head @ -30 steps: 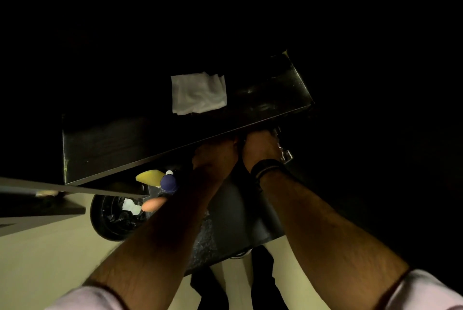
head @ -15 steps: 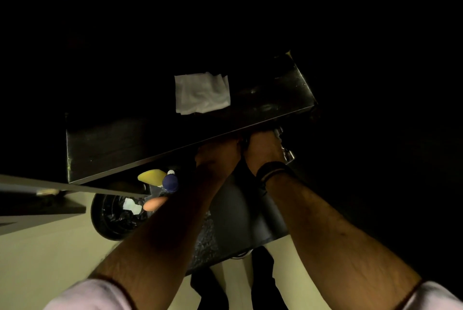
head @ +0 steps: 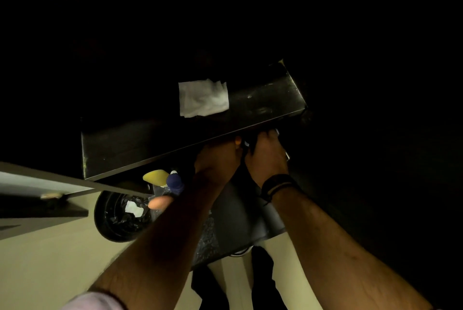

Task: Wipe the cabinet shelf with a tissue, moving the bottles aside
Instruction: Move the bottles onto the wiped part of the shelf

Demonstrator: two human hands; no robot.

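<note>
A white folded tissue point(head: 203, 98) lies flat on the dark cabinet shelf point(head: 130, 144), with no hand touching it. Both hands reach in just below the shelf's front edge. My left hand point(head: 216, 159) and my right hand point(head: 266, 156) are close together, and their fingers are hidden under the shelf in the dark. A pale edge of some object point(head: 287, 155) shows beside my right hand, but I cannot make out what it is. On the lower level to the left stand a yellow-topped bottle point(head: 155, 176), a blue-capped bottle point(head: 174, 182) and an orange-tipped one point(head: 159, 202).
A round bin with a black liner point(head: 117, 219) and a scrap of paper in it stands on the pale floor at lower left. An open cabinet door edge point(head: 50, 182) juts in from the left. Everything above and right of the shelf is black.
Nothing clear has moved. Both hands stay under the shelf edge, the tissue stays where it lay, and the view has only drifted slightly.
</note>
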